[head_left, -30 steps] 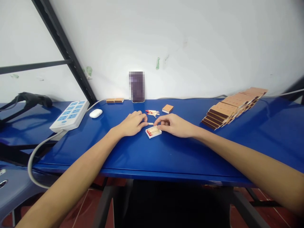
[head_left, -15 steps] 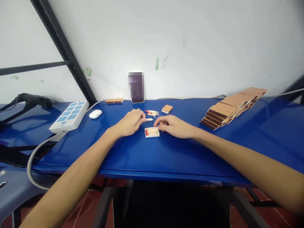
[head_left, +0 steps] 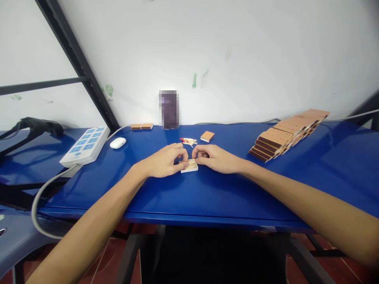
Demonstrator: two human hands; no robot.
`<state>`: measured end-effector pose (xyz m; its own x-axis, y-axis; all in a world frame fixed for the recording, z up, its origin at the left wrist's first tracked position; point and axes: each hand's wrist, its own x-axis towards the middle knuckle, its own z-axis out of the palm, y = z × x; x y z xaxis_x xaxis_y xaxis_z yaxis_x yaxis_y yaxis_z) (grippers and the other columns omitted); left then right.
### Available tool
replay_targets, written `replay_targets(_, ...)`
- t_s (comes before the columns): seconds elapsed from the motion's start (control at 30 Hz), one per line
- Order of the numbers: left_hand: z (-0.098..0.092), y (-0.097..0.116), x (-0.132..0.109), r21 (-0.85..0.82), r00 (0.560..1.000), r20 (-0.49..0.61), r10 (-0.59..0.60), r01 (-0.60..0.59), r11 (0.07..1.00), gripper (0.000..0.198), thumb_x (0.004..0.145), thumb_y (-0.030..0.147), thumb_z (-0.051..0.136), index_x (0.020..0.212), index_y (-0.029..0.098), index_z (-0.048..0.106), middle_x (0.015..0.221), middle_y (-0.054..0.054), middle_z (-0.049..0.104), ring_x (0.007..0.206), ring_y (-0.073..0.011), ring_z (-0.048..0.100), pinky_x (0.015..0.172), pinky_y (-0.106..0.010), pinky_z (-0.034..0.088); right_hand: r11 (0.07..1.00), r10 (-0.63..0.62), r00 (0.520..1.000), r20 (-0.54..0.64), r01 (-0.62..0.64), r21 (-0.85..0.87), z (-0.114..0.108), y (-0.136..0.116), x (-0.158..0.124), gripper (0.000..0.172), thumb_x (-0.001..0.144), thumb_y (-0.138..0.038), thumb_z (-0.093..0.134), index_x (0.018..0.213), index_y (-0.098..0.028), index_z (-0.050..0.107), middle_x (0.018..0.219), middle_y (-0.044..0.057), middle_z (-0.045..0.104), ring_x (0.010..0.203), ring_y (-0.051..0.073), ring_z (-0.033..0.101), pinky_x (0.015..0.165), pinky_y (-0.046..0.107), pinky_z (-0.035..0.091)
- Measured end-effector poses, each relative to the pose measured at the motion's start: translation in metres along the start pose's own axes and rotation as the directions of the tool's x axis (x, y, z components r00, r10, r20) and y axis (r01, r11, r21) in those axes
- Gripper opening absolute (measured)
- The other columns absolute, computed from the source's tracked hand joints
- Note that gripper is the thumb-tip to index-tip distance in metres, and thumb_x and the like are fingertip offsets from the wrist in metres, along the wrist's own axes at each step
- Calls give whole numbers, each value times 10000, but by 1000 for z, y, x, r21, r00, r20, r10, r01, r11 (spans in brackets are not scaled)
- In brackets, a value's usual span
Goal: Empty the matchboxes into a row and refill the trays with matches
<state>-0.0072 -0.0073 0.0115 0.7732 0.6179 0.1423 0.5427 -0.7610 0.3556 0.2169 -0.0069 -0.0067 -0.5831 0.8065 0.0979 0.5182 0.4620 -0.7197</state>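
Note:
A small white matchbox tray point(head_left: 190, 170) lies on the blue table, filled with matches point(head_left: 192, 163) side by side. My left hand point(head_left: 167, 161) is over its left end, thumb and fingers pinched on matches at the tray; its fingers hide the red heads there. At the tray's right end, my right hand point(head_left: 217, 158) has its thumb and index finger closed on the edge. Just beyond the hands lies a loose pile of red-headed matches point(head_left: 188, 141). Behind it to the right sits an orange-brown matchbox cover point(head_left: 207, 136).
Many flat matchbox covers point(head_left: 284, 136) lean in a fanned stack at right. Two small matchboxes point(head_left: 142, 126) lie by the wall, left of an upright phone point(head_left: 170, 110). A white earbud case point(head_left: 118, 142) and a power strip point(head_left: 85, 146) with its cable stand at left.
My left hand has moved from beside the loose pile toward me, bringing pinched matches over the tray's left end. My right hand stays at the tray's right edge.

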Motion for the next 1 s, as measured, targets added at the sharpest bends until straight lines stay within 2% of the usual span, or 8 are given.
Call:
replay_targets(0.23, -1, 6, -1, 25, 1000, -29, -2, 2, 1000, 280, 818, 431, 673, 910, 198, 549, 854, -6, 587, 770, -176, 521, 708, -307, 399, 1000, 18, 1000, 1, -18, -2, 1, -1, 0, 49, 845, -227, 544, 863, -190, 569, 686, -34, 517, 619, 127, 462, 605, 269, 359)
replay_targets(0.37, 0, 5, 0, 13, 1000, -24, 4, -3, 1000, 191, 829, 359, 656, 884, 197, 572, 825, 4, 604, 720, -155, 523, 684, -295, 398, 999, 33, 999, -1, -33, -2, 2, -1, -1, 85, 875, -224, 481, 845, -196, 555, 717, -26, 535, 645, 133, 469, 617, 275, 353)
replay_targets(0.53, 4, 0, 1, -5, 998, -63, 27, -27, 1000, 208, 839, 376, 674, 897, 193, 595, 855, -8, 631, 742, -162, 546, 694, -297, 415, 999, -21, 1000, -9, 20, -27, 5, 1, -1, 47, 883, -230, 493, 858, -206, 525, 689, -36, 525, 629, 134, 468, 622, 276, 358)
replay_targets(0.67, 6, -3, 2, 13, 996, -67, 51, -50, 999, 177, 878, 363, 656, 881, 193, 605, 911, -22, 646, 792, -170, 571, 729, -305, 424, 995, -52, 991, -122, 41, -93, 4, 9, 1, 97, 901, -207, 428, 893, -205, 525, 708, -20, 547, 644, 146, 493, 641, 286, 386)
replay_targets(0.73, 6, -3, 3, 21, 997, -63, 43, -42, 999, 175, 889, 360, 654, 876, 193, 603, 934, -25, 651, 811, -172, 579, 737, -304, 426, 967, -113, 965, -236, 52, -248, 1, 18, 5, 173, 880, -164, 411, 974, -186, 555, 815, 30, 601, 750, 180, 553, 718, 319, 427)
replay_targets(0.83, 6, -3, 3, 17, 998, -65, 9, -8, 1000, 200, 880, 376, 675, 926, 199, 591, 933, -18, 658, 806, -173, 586, 720, -298, 431, 860, -187, 934, -304, 6, -511, -8, 38, 11, 390, 852, -117, 409, 1213, -148, 553, 1230, 154, 597, 1116, 286, 556, 917, 430, 429)
replay_targets(0.9, 7, -5, 3, 22, 998, -69, -7, 9, 1000, 233, 879, 393, 677, 985, 207, 584, 932, -13, 663, 801, -177, 595, 714, -300, 434, 807, -139, 947, -290, -62, -587, -14, 49, 14, 504, 867, -123, 403, 1366, -140, 474, 1445, 184, 476, 1295, 331, 460, 992, 483, 399)
replay_targets(1.0, 9, -10, 3, 65, 995, -99, -31, 38, 997, 329, 881, 425, 673, 1109, 207, 583, 991, -32, 676, 840, -200, 618, 746, -322, 449, 758, -38, 972, -231, -123, -641, -22, 55, 14, 501, 903, -138, 378, 1396, -136, 470, 1450, 175, 492, 1307, 327, 461, 997, 474, 404)
